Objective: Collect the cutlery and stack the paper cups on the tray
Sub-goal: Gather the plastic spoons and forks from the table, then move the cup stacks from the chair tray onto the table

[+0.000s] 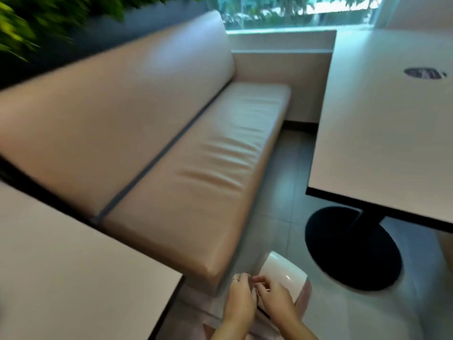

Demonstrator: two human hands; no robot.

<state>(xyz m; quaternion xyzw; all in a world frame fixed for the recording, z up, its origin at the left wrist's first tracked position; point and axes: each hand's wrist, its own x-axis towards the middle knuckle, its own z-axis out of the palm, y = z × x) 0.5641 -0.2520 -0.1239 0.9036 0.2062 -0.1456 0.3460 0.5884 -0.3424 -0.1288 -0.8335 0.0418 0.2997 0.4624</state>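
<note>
A white paper cup (284, 271) lies tilted low in the head view, above the floor beside the bench end. My right hand (275, 296) grips its near end with curled fingers. My left hand (241, 299), with a ring on one finger, curls its fingertips against the same end, touching the right fingers. A thin dark strip (263, 312) shows under my hands; the blur hides what it is. No tray or cutlery is in view.
A long beige padded bench (196, 168) runs from the left to the window wall. A white table (73, 278) fills the lower left. Another white table (382, 133) on a black round pedestal base (353, 249) stands at the right. Grey tiled floor (286, 192) lies between them.
</note>
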